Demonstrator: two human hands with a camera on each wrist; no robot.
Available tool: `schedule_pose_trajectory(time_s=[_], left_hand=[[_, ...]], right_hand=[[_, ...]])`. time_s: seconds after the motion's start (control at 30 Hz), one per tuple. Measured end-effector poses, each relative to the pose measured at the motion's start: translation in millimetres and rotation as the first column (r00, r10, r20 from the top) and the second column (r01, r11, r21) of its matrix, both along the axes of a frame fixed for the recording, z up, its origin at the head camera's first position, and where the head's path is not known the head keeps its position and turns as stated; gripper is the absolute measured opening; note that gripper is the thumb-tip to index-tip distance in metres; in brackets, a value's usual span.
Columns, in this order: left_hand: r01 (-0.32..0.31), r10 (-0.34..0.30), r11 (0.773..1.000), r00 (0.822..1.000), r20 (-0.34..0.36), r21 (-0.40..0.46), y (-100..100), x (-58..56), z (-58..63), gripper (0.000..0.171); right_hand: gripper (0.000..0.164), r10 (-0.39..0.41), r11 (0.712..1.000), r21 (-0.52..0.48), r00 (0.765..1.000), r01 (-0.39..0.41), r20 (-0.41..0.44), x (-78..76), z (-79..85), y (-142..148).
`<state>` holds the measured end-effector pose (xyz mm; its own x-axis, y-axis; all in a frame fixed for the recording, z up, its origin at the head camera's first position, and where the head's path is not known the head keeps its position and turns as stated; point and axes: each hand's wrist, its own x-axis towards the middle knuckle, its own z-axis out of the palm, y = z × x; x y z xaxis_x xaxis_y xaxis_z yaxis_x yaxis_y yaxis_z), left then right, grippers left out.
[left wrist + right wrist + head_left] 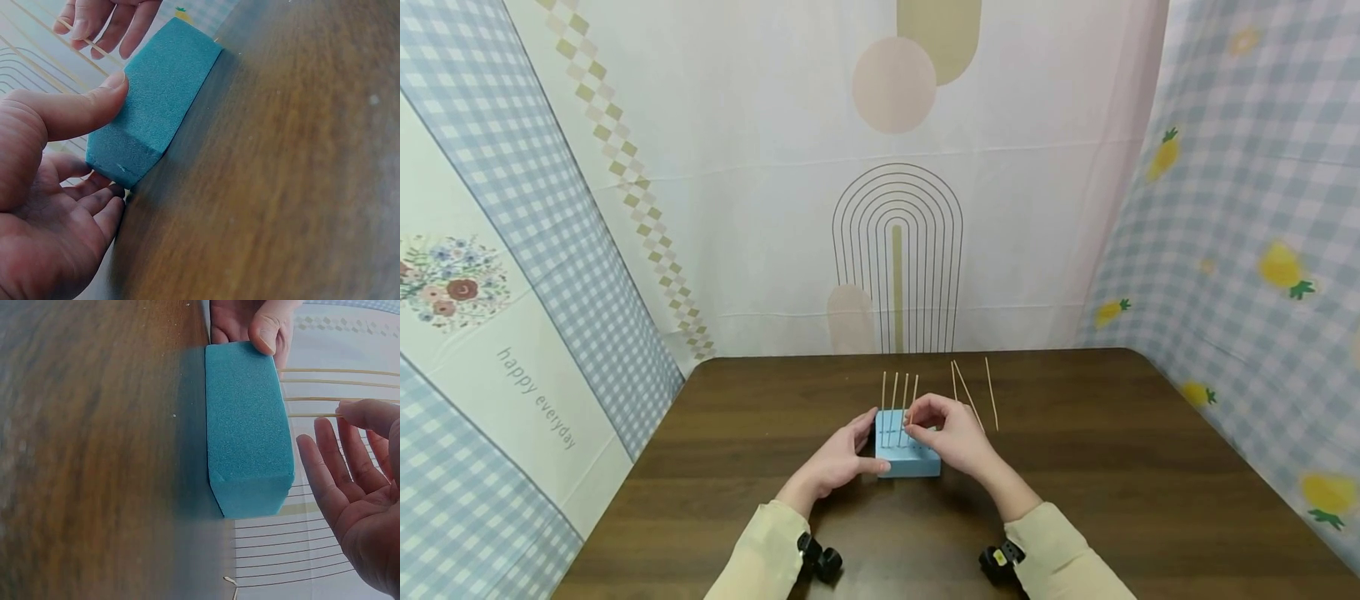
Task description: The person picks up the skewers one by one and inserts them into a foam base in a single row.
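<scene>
A light blue foam block [910, 465] sits on the table, with thin wooden sticks [894, 400] standing upright in a row in its top. My left hand [838, 460] holds the block at its left end, thumb on the near face and fingers along the side, as the left wrist view also shows. Between thumb and forefinger, my right hand [955, 435] pinches the rightmost wooden stick [312, 415] above the block. That stick's lower end meets the block's top in the right wrist view. The small holes on top are partly hidden by the right hand.
Three loose sticks [991, 392] lie on the brown wooden table [760, 417] behind and right of the block. A printed cloth [775, 250] hangs behind the table's far edge, with checked cloths at both sides.
</scene>
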<state>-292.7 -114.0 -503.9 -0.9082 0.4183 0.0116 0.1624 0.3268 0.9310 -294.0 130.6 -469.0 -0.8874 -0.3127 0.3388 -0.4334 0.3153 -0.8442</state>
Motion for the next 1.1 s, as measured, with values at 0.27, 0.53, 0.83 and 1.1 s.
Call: schedule_pose_trajectory(time_s=[0.27,0.53,0.83,1.1], left_hand=[[0.002,-0.002,1.0,1.0,0.001,-0.001,-0.6,0.1,0.5,0.103],[-0.001,0.001,1.0,1.0,0.005,-0.001,-0.2,0.1,1.1,0.103],[0.013,-0.013,1.0,1.0,0.005,-0.013,-0.7,2.9,-0.6,0.103],[0.014,-0.014,1.0,1.0,-0.013,-0.003,-0.3,0.4,-0.3,0.103]], right_hand=[[0.012,0.014,1.0,0.005,1.0,-0.014,0.026,0.4,0.1,-0.6],[0.011,0.006,1.0,-0.011,1.0,-0.006,0.019,-0.3,-0.5,-1.0],[0.022,0.027,1.0,-0.008,1.0,-0.027,-0.001,1.2,-2.9,4.1],[0.031,0.01,0.997,-0.082,0.995,-0.002,0.103,-17.5,3.7,35.0]])
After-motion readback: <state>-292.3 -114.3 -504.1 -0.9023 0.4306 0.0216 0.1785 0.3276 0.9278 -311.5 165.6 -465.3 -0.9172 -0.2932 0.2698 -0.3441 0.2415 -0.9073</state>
